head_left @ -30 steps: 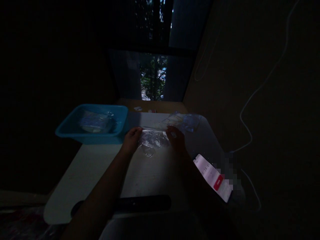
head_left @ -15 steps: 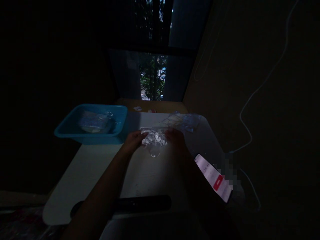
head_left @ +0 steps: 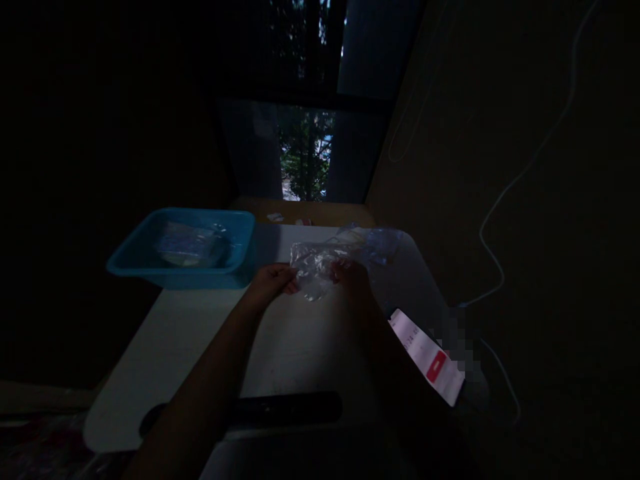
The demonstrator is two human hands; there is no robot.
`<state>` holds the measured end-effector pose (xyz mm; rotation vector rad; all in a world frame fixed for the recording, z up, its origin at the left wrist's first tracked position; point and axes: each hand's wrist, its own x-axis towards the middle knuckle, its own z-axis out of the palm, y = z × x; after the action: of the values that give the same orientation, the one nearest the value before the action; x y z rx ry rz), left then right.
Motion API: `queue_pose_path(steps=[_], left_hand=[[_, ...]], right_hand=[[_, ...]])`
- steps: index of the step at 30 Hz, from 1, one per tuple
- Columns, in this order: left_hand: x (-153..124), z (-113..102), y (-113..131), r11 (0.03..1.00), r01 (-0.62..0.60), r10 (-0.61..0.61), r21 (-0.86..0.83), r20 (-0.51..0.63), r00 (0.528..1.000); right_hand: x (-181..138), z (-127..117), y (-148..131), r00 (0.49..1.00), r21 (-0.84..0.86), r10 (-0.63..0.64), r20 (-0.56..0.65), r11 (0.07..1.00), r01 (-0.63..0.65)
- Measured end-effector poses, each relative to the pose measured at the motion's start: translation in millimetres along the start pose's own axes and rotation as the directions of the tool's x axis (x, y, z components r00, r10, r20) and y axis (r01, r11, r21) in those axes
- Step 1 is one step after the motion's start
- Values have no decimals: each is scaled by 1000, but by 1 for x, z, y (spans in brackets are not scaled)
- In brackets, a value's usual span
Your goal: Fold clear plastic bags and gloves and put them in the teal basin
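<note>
A crinkled, clear plastic bag (head_left: 316,265) is stretched between my two hands above the white table (head_left: 285,347). My left hand (head_left: 273,281) pinches its left side between thumb and fingers. On the opposite side, my right hand (head_left: 351,275) grips the bag with the fingers closed; dim light hides part of that grip. Just behind the bag, more crumpled clear plastic (head_left: 377,245) lies on the table's far right. Left of my hands stands a blue plastic basin (head_left: 233,270) with a plastic-wrapped bundle (head_left: 185,243) in it.
A phone (head_left: 425,357) with a lit screen lies at the table's right edge. Along the front edge is a long black object (head_left: 295,408), partly behind my left forearm. A white cable (head_left: 500,260) runs down the right wall. Beyond the table is a window (head_left: 307,153).
The plastic bag has spread out and its upper edge has risen toward the far side. Both hands stay at nearly the same spot, the left with its lower fingers slightly more extended.
</note>
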<state>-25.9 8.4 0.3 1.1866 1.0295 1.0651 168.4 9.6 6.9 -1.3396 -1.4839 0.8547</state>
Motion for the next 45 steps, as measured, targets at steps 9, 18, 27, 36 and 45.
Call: queue_pose_path(steps=[9, 18, 27, 36, 45], left_hand=[[0, 1, 0, 1000, -13, 14, 6, -34, 999], [0, 3, 1, 998, -31, 36, 61, -77, 996], [-2, 2, 1, 976, -18, 19, 217, -2, 1000], [-5, 7, 7, 965, -6, -6, 262, 44, 999], [-6, 8, 8, 970, -24, 9, 243, 59, 998]], right_hand=[[0, 3, -3, 999, -14, 17, 42, 1000, -17], [1, 3, 1, 999, -47, -35, -2, 998, 35], [-7, 0, -12, 997, -6, -78, -17, 997, 78], [-5, 7, -2, 995, 281, -1, -98, 959, 29], [-4, 7, -1, 994, 213, -11, -106, 976, 33]])
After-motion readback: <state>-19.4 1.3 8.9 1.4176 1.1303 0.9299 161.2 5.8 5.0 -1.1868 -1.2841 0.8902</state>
